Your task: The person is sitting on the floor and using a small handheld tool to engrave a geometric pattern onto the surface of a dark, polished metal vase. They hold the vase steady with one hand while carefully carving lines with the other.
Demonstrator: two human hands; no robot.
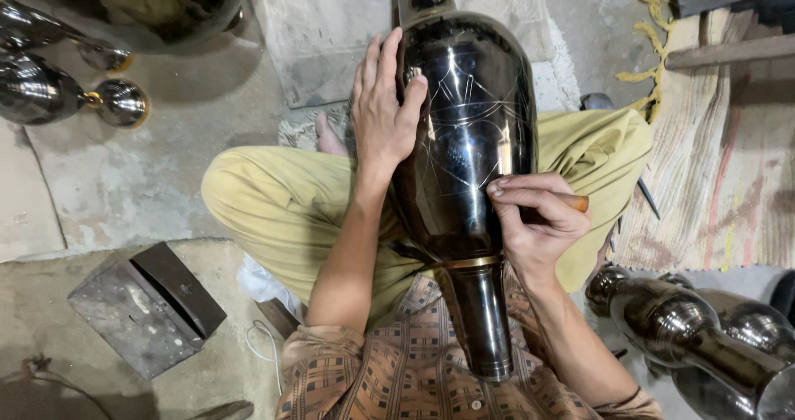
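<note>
A large glossy black metal vase (468, 147) lies across my lap, its neck pointing toward my chest. Thin scratched lines cross its body. My left hand (383, 105) rests flat on the vase's left side, fingers spread, steadying it. My right hand (534, 213) grips a small wooden-handled engraving tool (575, 202) and presses against the vase's right side near the lower body.
More dark shiny vases lie at the lower right (704, 337) and upper left (50, 89). A grey metal box (145, 308) sits on the concrete floor at lower left. A striped woven mat (720, 180) lies to the right. I sit cross-legged in yellow trousers.
</note>
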